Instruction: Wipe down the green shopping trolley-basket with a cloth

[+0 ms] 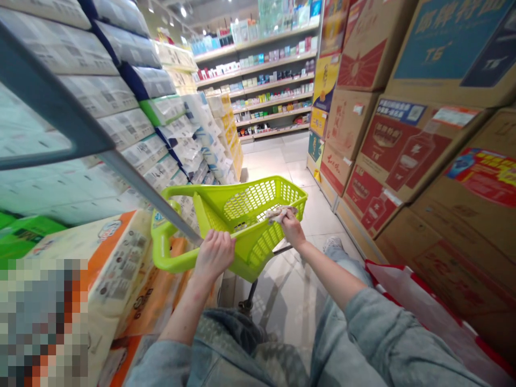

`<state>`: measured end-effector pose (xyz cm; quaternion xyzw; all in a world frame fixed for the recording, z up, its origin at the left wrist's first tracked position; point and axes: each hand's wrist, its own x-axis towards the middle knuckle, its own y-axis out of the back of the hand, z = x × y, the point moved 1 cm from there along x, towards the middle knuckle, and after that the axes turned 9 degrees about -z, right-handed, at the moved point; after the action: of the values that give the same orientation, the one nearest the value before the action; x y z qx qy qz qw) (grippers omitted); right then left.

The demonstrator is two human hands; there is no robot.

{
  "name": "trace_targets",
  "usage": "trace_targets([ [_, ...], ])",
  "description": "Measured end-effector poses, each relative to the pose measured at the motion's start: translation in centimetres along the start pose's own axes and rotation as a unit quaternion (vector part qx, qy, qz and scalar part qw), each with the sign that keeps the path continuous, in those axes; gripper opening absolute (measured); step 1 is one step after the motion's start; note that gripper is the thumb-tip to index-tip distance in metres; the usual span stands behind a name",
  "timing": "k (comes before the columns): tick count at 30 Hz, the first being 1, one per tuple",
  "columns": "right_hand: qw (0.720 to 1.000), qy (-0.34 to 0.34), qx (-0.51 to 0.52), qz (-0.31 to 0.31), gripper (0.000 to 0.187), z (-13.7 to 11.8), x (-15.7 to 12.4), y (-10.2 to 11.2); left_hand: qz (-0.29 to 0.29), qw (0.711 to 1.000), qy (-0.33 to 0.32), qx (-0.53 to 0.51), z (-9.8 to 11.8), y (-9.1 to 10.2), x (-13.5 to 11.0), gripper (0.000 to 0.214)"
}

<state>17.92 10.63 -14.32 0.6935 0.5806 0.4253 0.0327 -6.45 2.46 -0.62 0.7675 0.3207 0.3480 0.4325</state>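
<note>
A lime-green plastic shopping basket cart (pixel 213 215) with a latticed basket stands on the floor in front of me. My left hand (pixel 215 252) is wrapped over its near rim, close to the handle end and beside a grey pole. Over the far part of the near rim, my right hand (pixel 291 226) holds a crumpled whitish cloth (pixel 280 214), its fingers pressed together on it. The cloth lies at the basket's edge; whether it touches the plastic I cannot tell.
Stacked tissue packs (pixel 121 107) rise on the left, and cardboard cartons (pixel 403 145) on the right. A grey frame with a pole (pixel 149 188) crosses the left side. Behind are stocked shelves (pixel 258 80). A red-edged white bag (pixel 419 301) lies at lower right, near tiled floor (pixel 266 156).
</note>
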Motion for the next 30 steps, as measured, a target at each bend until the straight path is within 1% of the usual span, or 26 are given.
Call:
trace_targets([
  [3, 0.999, -0.017, -0.041, -0.024, 0.025, 3.0, 1.2, 1.7, -0.003, 1.0, -0.002, 0.004, 0.0, 0.0, 0.1, 0.035],
  [6, 0.996, -0.033, -0.066, -0.04, 0.025, 5.1, 2.4, 3.1, -0.008, 1.0, -0.003, 0.002, 0.2, 0.1, 0.3, 0.036],
  [9, 0.993, -0.072, -0.084, -0.036, 0.026, 6.1, 3.6, 4.1, -0.019, 1.0, 0.005, 0.003, 0.4, 0.3, 0.4, 0.037],
  [11, 0.991, -0.089, -0.095, -0.032, 0.025, 5.8, 4.0, 4.2, -0.026, 1.0, 0.014, -0.006, 0.5, 0.3, 0.5, 0.037],
  [12, 0.991, -0.087, -0.095, -0.031, 0.024, 5.3, 4.0, 4.1, -0.027, 0.999, 0.017, -0.013, 0.5, 0.3, 0.5, 0.037],
  [14, 0.994, -0.064, -0.081, -0.035, 0.021, 3.4, 3.5, 3.3, -0.026, 0.999, 0.025, -0.022, 0.6, 0.1, 0.5, 0.036],
  [18, 0.999, 0.01, -0.022, -0.044, 0.018, -2.4, 1.6, 0.7, -0.016, 0.999, 0.029, -0.012, 0.7, -0.1, 0.5, 0.036],
  [19, 0.999, 0.014, -0.001, -0.044, 0.02, -3.9, 1.1, 0.1, -0.014, 0.999, 0.028, -0.01, 0.7, -0.2, 0.5, 0.035],
  [20, 0.999, 0.014, 0.025, -0.043, 0.027, -5.2, 0.7, -0.4, -0.012, 1.0, 0.027, -0.01, 0.7, -0.2, 0.4, 0.035],
  [23, 0.992, 0.022, 0.103, -0.064, 0.053, -8.4, 0.1, -1.5, -0.01, 0.999, 0.029, -0.027, 0.7, -0.3, 0.3, 0.034],
  [24, 0.988, 0.031, 0.124, -0.083, 0.058, -9.1, 0.0, -1.7, -0.012, 0.999, 0.03, -0.035, 0.7, -0.4, 0.3, 0.033],
  [26, 0.978, 0.053, 0.152, -0.13, 0.061, -10.3, 0.2, -2.0, -0.017, 0.999, 0.029, -0.042, 0.6, -0.6, 0.3, 0.032],
  [28, 0.97, 0.073, 0.16, -0.168, 0.056, -11.0, 0.6, -2.1, -0.015, 0.999, 0.023, -0.04, 0.6, -0.7, 0.3, 0.029],
  [30, 0.967, 0.097, 0.138, -0.189, 0.049, -11.2, 1.1, -1.8, -0.001, 0.999, 0.014, -0.041, 0.7, -0.6, 0.1, 0.027],
])
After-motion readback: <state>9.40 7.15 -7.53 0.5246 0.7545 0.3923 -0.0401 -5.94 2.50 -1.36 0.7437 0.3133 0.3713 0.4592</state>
